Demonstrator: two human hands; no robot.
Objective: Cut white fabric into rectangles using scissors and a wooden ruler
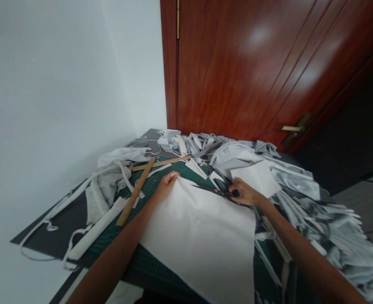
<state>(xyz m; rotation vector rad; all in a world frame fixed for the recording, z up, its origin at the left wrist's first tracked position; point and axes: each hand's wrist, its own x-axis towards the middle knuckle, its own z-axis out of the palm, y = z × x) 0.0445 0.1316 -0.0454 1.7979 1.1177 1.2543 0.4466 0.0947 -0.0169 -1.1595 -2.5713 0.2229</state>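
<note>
A large white sheet of fabric lies across the green cutting mat in front of me. My left hand pinches the sheet's far corner, fingers closed on it. My right hand grips the handles of dark scissors, whose blades point left along the sheet's far edge. A second white piece lies just behind the scissors.
Two wooden rulers lie crossed at the mat's far left. Heaps of white and grey fabric strips cover the table's back and right side. A white wall is at left, a red-brown door with a brass handle behind.
</note>
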